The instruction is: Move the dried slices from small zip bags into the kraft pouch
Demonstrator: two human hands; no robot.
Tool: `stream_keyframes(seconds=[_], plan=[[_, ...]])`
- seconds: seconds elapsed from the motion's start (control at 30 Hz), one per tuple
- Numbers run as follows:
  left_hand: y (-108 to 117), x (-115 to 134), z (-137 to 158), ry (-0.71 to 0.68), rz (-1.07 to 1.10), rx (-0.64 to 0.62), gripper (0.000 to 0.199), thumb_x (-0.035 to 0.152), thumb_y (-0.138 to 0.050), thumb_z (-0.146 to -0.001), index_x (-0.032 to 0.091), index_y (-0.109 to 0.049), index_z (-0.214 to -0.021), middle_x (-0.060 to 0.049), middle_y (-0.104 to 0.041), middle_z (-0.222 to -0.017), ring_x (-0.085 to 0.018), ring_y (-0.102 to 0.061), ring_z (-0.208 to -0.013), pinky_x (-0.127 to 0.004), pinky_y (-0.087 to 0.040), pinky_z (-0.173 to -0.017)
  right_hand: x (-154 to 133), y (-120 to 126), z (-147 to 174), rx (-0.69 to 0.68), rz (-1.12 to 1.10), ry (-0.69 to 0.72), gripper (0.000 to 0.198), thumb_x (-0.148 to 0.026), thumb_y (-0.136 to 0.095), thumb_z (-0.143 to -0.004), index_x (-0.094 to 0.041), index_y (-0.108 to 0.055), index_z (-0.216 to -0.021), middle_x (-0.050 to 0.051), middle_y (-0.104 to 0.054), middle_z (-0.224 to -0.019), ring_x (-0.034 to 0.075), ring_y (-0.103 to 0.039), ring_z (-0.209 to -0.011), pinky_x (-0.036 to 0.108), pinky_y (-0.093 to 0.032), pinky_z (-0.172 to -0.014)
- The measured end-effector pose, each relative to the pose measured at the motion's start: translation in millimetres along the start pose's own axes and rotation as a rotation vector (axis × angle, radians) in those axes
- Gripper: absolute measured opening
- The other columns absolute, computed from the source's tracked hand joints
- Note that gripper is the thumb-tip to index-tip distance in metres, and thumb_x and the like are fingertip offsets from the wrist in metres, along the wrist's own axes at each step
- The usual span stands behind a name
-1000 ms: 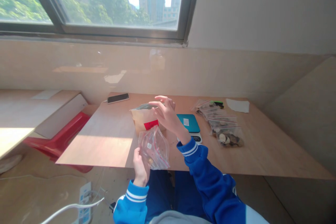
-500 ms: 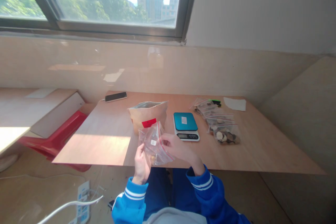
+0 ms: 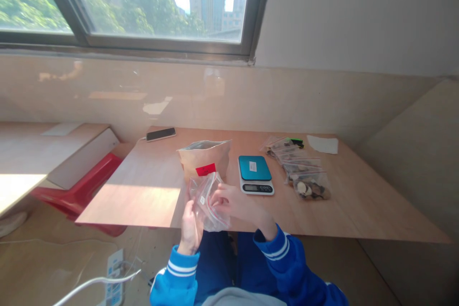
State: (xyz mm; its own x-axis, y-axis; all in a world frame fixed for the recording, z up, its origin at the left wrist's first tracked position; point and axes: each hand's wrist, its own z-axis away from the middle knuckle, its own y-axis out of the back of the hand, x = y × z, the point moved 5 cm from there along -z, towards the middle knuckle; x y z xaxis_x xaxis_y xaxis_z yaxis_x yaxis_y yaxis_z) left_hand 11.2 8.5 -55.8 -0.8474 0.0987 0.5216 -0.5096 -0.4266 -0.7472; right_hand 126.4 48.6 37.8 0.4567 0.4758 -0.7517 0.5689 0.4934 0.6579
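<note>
A clear zip-lock bag (image 3: 219,221) with a red-edged seal and a small white label is between my hands at the table's front edge. My left hand (image 3: 191,227) is closed on the bag's left side. My right hand (image 3: 239,204) has its fingers bent at the bag's sealing strip, gripping it; the fingertips are partly hidden in the plastic. Just behind stands a brown paper pouch (image 3: 188,158), its top open, with a red label (image 3: 205,169). Right of the pouch is a kitchen scale (image 3: 255,168) with a blue plate and a small display.
Several filled zip-lock bags (image 3: 311,186) lie overlapping to the right of the scale, with a green and black object (image 3: 296,142) behind them. White paper (image 3: 322,144) lies at the back right. A phone (image 3: 161,134) with a cable is at the back left, and a red stool (image 3: 81,191) stands left.
My right fingers have shifted left and further over the bag's seal. The bag has crumpled and tilted, its mouth edge folding toward my left hand. The view has moved slightly.
</note>
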Motion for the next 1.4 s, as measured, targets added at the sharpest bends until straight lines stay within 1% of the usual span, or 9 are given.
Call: stream_keyframes(seconds=[0.2, 0.33, 0.47, 0.77, 0.93, 1.03, 1.13, 1.23, 1.4], plan=[[-1, 27, 4, -0.178, -0.022, -0.026, 0.053, 0.022, -0.047, -0.087, 0.044, -0.044, -0.135, 0.001, -0.062, -0.130, -0.024, -0.061, -0.115, -0.047, -0.046, -0.100, -30, 86, -22, 0.503, 0.103, 0.163, 0.007, -0.023, -0.059, -0.088, -0.022, -0.066, -0.090, 0.000, -0.056, -0.080, 0.013, -0.054, -0.072, 0.025, -0.043, -0.068], [-5, 25, 7, -0.161, -0.053, -0.063, 0.053, 0.026, -0.049, -0.088, 0.045, -0.040, -0.138, -0.001, -0.061, -0.131, -0.026, -0.063, -0.112, -0.049, -0.046, -0.098, -41, 104, -60, 0.698, 0.279, 0.185, 0.011, -0.022, -0.055, -0.091, -0.021, -0.066, -0.089, 0.003, -0.059, -0.083, 0.016, -0.056, -0.078, 0.029, -0.043, -0.077], [-7, 17, 8, -0.134, -0.066, -0.115, 0.058, 0.034, -0.053, -0.088, 0.047, -0.033, -0.141, -0.002, -0.054, -0.139, -0.027, -0.062, -0.113, -0.050, -0.045, -0.099, -41, 88, -69, 0.628, 0.289, 0.214, 0.015, -0.020, -0.052, -0.092, -0.022, -0.065, -0.099, 0.004, -0.059, -0.091, 0.018, -0.057, -0.088, 0.032, -0.043, -0.084], [-10, 3, 2, -0.183, -0.089, -0.170, 0.062, 0.038, -0.052, -0.089, 0.047, -0.024, -0.144, -0.003, -0.047, -0.145, -0.025, -0.059, -0.118, -0.048, -0.045, -0.101, -8, 38, 7, 0.517, -0.095, -0.009, 0.026, -0.034, -0.046, -0.095, -0.023, -0.059, -0.114, 0.005, -0.057, -0.103, 0.015, -0.056, -0.082, 0.032, -0.049, -0.080], [-5, -7, -1, -0.143, -0.173, -0.044, 0.049, 0.038, -0.052, -0.089, 0.027, -0.046, -0.136, -0.008, -0.058, -0.134, -0.026, -0.058, -0.118, -0.041, -0.047, -0.100, 30, -9, 29, 0.278, -0.356, -0.212, 0.079, -0.046, -0.067, -0.078, -0.026, -0.026, -0.143, 0.011, -0.048, -0.131, 0.019, -0.060, -0.093, 0.038, -0.052, -0.082], [-4, -10, 0, -0.083, -0.174, -0.013, 0.043, 0.037, -0.052, -0.088, 0.020, -0.054, -0.128, -0.009, -0.067, -0.120, -0.027, -0.064, -0.109, -0.046, -0.046, -0.100, 49, -13, 37, 0.388, -0.325, -0.290, 0.089, -0.045, -0.074, -0.070, -0.026, -0.026, -0.142, 0.012, -0.042, -0.138, 0.022, -0.056, -0.106, 0.040, -0.049, -0.088], [-5, -9, 1, -0.096, -0.218, -0.023, 0.044, 0.040, -0.054, -0.087, 0.015, -0.056, -0.123, -0.011, -0.071, -0.110, -0.028, -0.065, -0.106, -0.046, -0.047, -0.098, 59, -11, 39, 0.409, -0.369, -0.311, 0.065, -0.043, -0.073, -0.071, -0.023, -0.046, -0.126, 0.009, -0.055, -0.123, 0.022, -0.057, -0.105, 0.038, -0.049, -0.086], [2, -6, 0, -0.141, -0.362, 0.046, 0.042, 0.042, -0.051, -0.088, 0.016, -0.056, -0.121, -0.010, -0.071, -0.106, -0.025, -0.067, -0.098, -0.039, -0.053, -0.087, 67, -20, 36, 0.269, -0.597, -0.316, 0.039, -0.038, -0.070, -0.074, -0.021, -0.054, -0.106, -0.001, -0.061, -0.080, 0.015, -0.060, -0.073, 0.029, -0.049, -0.067], [12, -1, 0, -0.170, -0.810, 0.162, 0.062, 0.061, -0.046, -0.084, 0.017, -0.047, -0.128, 0.000, -0.062, -0.055, -0.017, -0.054, -0.040, -0.027, -0.041, -0.040, 77, -34, 34, 0.253, -0.726, -0.306, 0.033, -0.031, -0.071, -0.071, -0.021, -0.053, -0.096, -0.008, -0.055, -0.064, 0.012, -0.054, -0.058, 0.026, -0.045, -0.060]])
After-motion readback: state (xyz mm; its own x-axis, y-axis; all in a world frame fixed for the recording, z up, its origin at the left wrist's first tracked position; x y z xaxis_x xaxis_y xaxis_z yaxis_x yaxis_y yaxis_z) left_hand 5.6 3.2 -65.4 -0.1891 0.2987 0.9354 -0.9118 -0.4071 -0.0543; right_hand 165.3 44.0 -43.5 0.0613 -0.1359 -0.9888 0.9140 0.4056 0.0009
